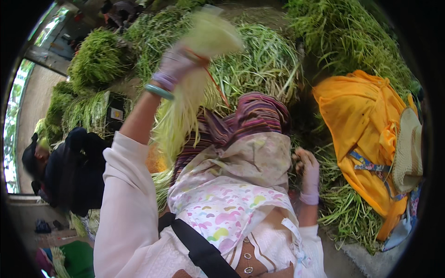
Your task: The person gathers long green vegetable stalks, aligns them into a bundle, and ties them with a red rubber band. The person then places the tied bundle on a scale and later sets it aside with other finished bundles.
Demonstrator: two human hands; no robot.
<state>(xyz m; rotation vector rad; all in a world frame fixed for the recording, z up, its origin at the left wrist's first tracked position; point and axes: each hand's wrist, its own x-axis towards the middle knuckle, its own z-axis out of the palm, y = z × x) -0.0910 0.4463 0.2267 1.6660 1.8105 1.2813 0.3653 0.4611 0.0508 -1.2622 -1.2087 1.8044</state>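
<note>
My left hand, in a thin pale glove with a green bangle at the wrist, is raised and gripping a bundle of pale yellow-green stalks. The bundle's upper end is blurred; its thin ends hang beside my striped trousers. A thin orange-red strip hangs by this hand; I cannot tell whether it goes all round the bundle. My right hand, also gloved, is low at my right side beside the stained apron. Its fingers are loosely curled, and nothing shows between them. Loose green stalks are heaped beyond my knees.
An orange cloth and a pale woven hat lie on greenery at my right. A tall leafy heap rises behind them. A person in dark clothes bends at my left; another person is farther off. Leafy bundles stand front left.
</note>
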